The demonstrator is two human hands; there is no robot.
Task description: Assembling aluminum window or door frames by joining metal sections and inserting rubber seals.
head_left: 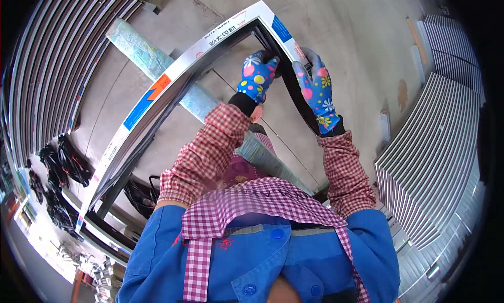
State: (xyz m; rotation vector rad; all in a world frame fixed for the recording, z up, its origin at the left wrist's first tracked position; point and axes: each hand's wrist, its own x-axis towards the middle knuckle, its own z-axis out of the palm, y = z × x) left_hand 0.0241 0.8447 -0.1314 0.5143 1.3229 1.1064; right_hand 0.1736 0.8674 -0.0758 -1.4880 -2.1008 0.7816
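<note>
A large rectangular window frame (207, 40) with a white outer face, patches of printed film and a black inner edge lies tilted before me. It rests across a support wrapped in pale green film (140, 47). My left hand (257, 76), in a blue flowered glove, reaches inside the frame near its far right corner. Its fingers are bent closed at the black inner edge; whatever they pinch is hidden. My right hand (318, 90), in a matching glove, is closed over the outer side of the same frame member, thumb and fingers apart around a small dark part.
Long profiles are stacked at the left (63, 61), and more stacks stand at the right (420, 156). Black coiled strips (65, 161) lie on the floor at the left. Concrete floor (362, 51) spreads beyond the frame.
</note>
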